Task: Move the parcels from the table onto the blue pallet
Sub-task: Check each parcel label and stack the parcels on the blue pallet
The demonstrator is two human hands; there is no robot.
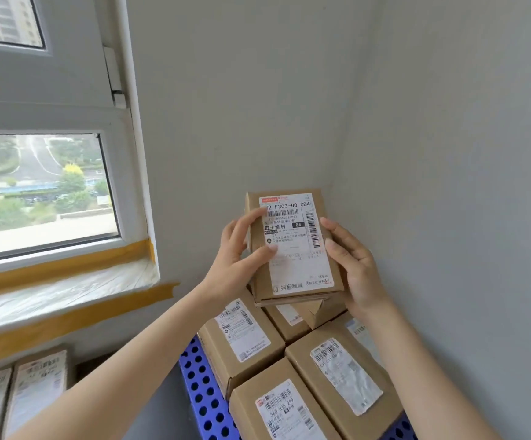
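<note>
Both hands hold 1 brown box (292, 246) up in the air, near the corner of the room. The left hand (242, 252) grips its 9 o'clock side, with the thumb and fingertips lying on the white label (296, 242). The right hand (353, 265) grips its 3 o'clock side, fingers curled round the edge. The label faces up toward the camera.

Under the held box, at 6 o'clock, is the blue pallet (204, 395), a flat plastic piece full of round holes. More boxes sit on it, packed close and touching each other. 3 of them show white labels plainly: 1 at 8 o'clock (242, 341), 1 at 6 o'clock (286, 411) and 1 at 5 o'clock (343, 373). Other boxes sit behind them, partly hidden by the held box, so I cannot tell how many.

Far off at 8 o'clock, in the bottom corner, 2 more labelled boxes (16, 392) stand side by side under the window (42, 185).
</note>
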